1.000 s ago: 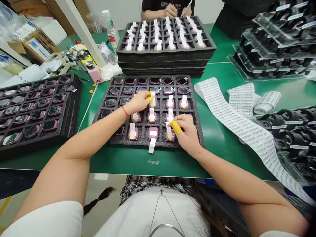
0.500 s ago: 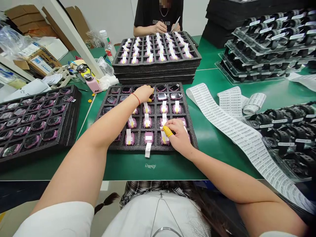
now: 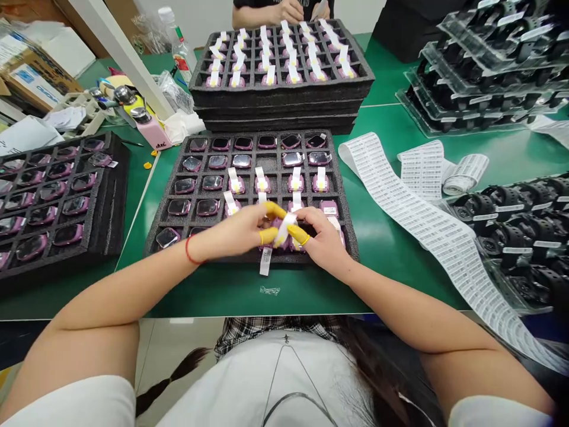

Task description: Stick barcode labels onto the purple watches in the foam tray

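Over the front rows of a black foam tray [image 3: 155, 219], my left hand [image 3: 242, 231] is closed on a purple watch body [image 3: 276, 224], its finger and thumb in yellow finger cots. A white paper strip with a yellow patch [image 3: 284, 232] lies across this watch. My right hand [image 3: 326, 243] pinches the strip's upper end between finger and yellow-capped thumb. Around them, the tray's pockets hold more purple watches; some show dark screens, such as one watch [image 3: 179, 207], and others lie back up with white strips. One pocket [image 3: 267, 161] in the second row has no watch.
A stack of foam trays [image 3: 280, 107] stands behind, and a person's hands [image 3: 291, 10] are beyond it. Another watch tray [image 3: 113, 201] sits left. A long label sheet [image 3: 400, 207] runs down the right, beside clear trays of black watches [image 3: 471, 107]. A pink bottle [image 3: 153, 133] stands back left.
My left hand has come back from the second-row pocket toward me, bringing the purple watch to my right hand. The strip now lies over that watch. The view has tipped down slightly.
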`<move>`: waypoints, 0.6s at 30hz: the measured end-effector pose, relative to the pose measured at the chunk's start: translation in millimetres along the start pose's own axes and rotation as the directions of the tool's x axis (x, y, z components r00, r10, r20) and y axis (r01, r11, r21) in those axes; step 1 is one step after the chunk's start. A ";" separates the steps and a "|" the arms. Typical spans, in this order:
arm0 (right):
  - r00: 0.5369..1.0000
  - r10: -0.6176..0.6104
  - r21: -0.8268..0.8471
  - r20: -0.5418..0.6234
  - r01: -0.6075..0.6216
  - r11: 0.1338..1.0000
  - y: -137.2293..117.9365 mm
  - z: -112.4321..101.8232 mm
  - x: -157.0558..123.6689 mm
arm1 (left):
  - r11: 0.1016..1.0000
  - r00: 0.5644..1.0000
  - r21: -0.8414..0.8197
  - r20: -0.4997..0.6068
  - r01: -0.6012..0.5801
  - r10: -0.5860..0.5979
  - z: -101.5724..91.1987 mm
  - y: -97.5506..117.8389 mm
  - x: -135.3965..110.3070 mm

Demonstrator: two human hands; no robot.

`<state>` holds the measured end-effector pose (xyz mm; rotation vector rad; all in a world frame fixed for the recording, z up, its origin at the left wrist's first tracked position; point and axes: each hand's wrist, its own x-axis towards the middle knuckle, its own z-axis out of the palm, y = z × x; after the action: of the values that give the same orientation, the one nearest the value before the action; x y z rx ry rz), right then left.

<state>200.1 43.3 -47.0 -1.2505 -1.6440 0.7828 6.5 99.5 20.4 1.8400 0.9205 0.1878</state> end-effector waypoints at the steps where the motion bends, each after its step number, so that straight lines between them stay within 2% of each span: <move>1: 0.999 -0.017 -0.008 0.029 0.017 1.000 -1.3 1.5 -1.3 | 1.000 1.000 -0.018 0.022 0.021 -0.020 10.0 -2.9 -10.6; 4: 0.992 -0.109 -0.048 0.065 0.112 0.993 -6.2 5.2 -5.2 | 1.000 0.999 0.020 -0.048 0.006 -0.005 28.7 -16.5 -26.5; 6: 0.982 -0.180 -0.067 0.059 0.184 0.981 -9.2 5.6 -7.0 | 0.989 0.983 0.116 -0.148 -0.089 0.106 34.0 -27.3 -28.1; 8: 0.962 -0.266 -0.058 0.058 0.269 0.961 -11.4 4.3 -8.2 | 0.953 0.943 0.232 -0.220 -0.197 0.249 37.2 -36.9 -27.5; 10: 0.928 -0.368 -0.060 0.065 0.371 0.927 -13.0 2.1 -8.9 | 0.918 0.909 0.296 -0.241 -0.265 0.341 40.4 -44.0 -27.3; 13: 0.859 -0.501 -0.123 0.105 0.511 0.851 -13.3 -0.8 -9.5 | 0.904 0.893 0.296 -0.236 -0.309 0.382 46.1 -49.5 -28.6; 18: 0.782 -0.594 -0.168 0.189 0.622 0.765 -8.0 -2.1 -8.9 | 0.894 0.857 0.313 -0.306 -0.320 0.414 52.1 -52.8 -27.5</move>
<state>199.7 32.4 -41.6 -0.7211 -2.1249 0.2714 -12.7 53.1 -40.7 2.2613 0.8559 0.7049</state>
